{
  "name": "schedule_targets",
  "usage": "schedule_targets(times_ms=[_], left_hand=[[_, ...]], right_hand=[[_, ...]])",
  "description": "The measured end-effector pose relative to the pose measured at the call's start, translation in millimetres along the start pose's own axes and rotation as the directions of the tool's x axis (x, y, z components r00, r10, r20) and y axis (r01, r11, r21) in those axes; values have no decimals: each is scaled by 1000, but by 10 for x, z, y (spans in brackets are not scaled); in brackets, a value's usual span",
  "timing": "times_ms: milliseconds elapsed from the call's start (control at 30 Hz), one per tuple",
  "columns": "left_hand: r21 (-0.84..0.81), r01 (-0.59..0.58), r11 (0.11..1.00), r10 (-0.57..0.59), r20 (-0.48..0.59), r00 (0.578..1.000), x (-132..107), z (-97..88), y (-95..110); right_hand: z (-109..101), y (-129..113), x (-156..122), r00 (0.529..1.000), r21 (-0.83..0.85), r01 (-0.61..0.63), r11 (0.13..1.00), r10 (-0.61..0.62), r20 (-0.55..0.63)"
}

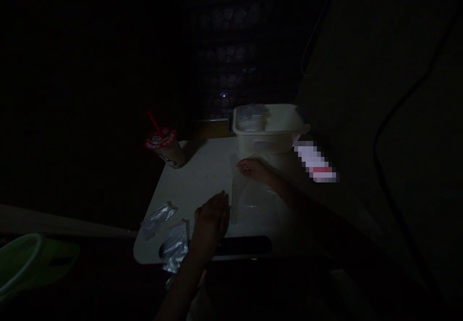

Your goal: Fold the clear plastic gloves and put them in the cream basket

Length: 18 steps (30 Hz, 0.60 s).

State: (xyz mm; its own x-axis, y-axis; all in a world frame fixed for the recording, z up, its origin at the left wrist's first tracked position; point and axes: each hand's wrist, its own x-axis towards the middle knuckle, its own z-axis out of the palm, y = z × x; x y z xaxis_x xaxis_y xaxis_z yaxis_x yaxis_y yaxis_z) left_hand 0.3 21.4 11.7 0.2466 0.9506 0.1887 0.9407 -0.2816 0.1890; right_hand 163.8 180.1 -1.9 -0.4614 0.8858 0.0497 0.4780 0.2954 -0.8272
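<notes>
The scene is very dark. My left hand [210, 222] lies flat with fingers stretched out on the white table [202, 171], touching the near edge of a clear plastic sheet [249, 198]. My right hand [253, 169] rests on the far corner of the same sheet, fingers curled down on it. Whether they pinch the sheet is unclear.
A cream plastic tub [269, 128] with clear bags inside stands at the table's far right. A drink cup with a red straw [167, 147] stands far left. Two crumpled clear bags [168, 234] lie near the front left edge. A dark flat object [242, 244] lies along the front edge.
</notes>
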Motion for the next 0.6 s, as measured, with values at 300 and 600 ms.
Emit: schedule_targets(times_ms=[300, 600], left_hand=[[125, -258, 958, 247, 95, 964, -8, 150, 156], [128, -267, 955, 255, 105, 961, -58, 161, 191]], right_hand=[[96, -350, -546, 940, -548, 321, 772, -330, 85], [205, -192, -671, 926, -664, 377, 645, -291, 242]])
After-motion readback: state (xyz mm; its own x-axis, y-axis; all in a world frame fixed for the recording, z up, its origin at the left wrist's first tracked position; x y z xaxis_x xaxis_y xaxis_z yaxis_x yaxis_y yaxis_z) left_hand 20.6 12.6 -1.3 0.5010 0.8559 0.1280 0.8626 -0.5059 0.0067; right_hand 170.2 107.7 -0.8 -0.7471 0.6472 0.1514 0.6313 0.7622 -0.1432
